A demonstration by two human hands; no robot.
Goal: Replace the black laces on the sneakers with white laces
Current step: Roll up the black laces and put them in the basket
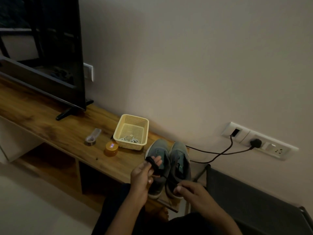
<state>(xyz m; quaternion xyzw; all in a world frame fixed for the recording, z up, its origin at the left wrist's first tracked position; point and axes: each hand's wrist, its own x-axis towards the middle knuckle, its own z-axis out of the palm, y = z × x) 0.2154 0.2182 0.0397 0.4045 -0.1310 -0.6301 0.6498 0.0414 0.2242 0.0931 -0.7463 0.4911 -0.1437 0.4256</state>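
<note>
Two grey-green sneakers stand side by side at the right end of the wooden unit, the left sneaker (159,150) and the right sneaker (180,156). A black lace (166,179) runs between my hands. My left hand (144,175) holds it coiled around its fingers over the left sneaker. My right hand (188,189) pinches the other end in front of the right sneaker's heel. White laces (132,140) lie bundled inside the cream plastic basket (131,119) just behind the shoes.
An amber jar (111,148) and a roll of tape (90,140) sit left of the basket. A TV (50,56) stands at the far left. Black cables (220,152) run to a wall socket (255,143). A dark chair (254,200) is at the right.
</note>
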